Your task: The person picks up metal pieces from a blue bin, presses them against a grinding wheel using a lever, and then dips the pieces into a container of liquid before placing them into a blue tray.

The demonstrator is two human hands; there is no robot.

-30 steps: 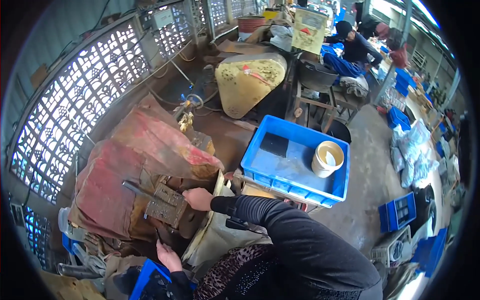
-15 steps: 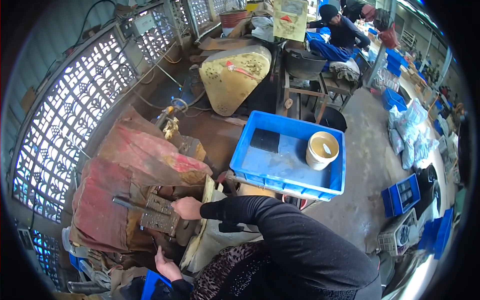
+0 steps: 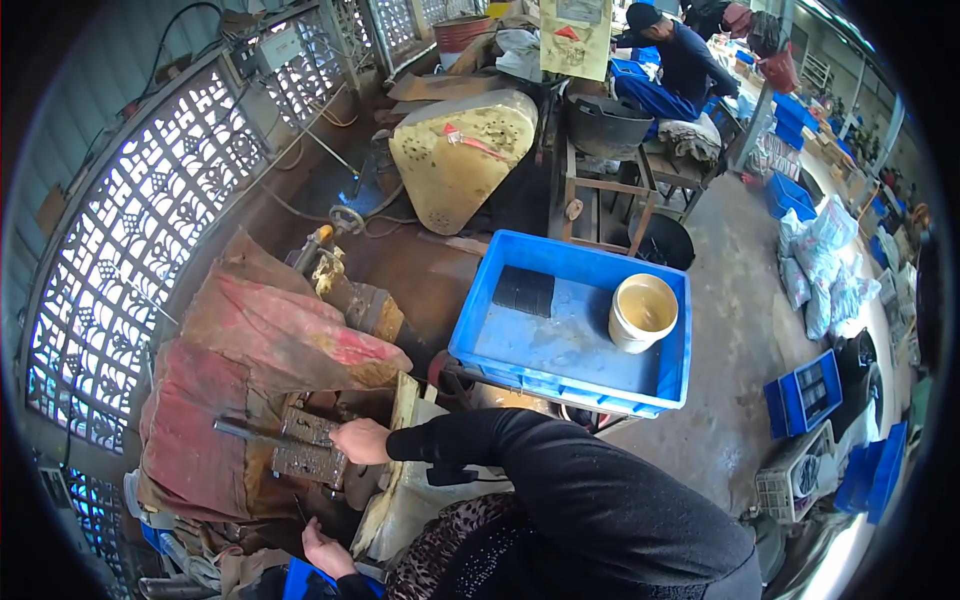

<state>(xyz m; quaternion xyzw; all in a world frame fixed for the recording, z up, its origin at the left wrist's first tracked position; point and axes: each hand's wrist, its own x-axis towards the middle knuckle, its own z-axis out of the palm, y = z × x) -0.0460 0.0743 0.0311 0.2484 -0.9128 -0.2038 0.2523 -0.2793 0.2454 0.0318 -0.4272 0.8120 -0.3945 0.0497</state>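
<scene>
My right hand (image 3: 361, 441) is closed at the right edge of a wet, flat metal block (image 3: 308, 461); its fingers hide what they grip. A grey metal bar (image 3: 246, 431) sticks out from the block's left side. Below and nearer to me, my left hand (image 3: 327, 551) pinches a thin dark rod-like piece (image 3: 301, 509), which points up toward the block. Red-brown stained cloth (image 3: 200, 425) drapes around the block. A pale, dirty board edge (image 3: 402, 402) stands just right of the block.
A blue tray (image 3: 462, 335) to the right holds a dark flat pad (image 3: 524, 291) and a white bucket (image 3: 633, 335). Beyond stands a yellowish machine cover (image 3: 455, 165). A co-worker (image 3: 675, 60) sits at the far right. Blue crates (image 3: 806, 393) and plastic bags (image 3: 818, 270) line the right.
The whole view has shifted slightly. Both hands stay by the metal block in much the same poses. A white oval patch seen in the bucket earlier no longer shows.
</scene>
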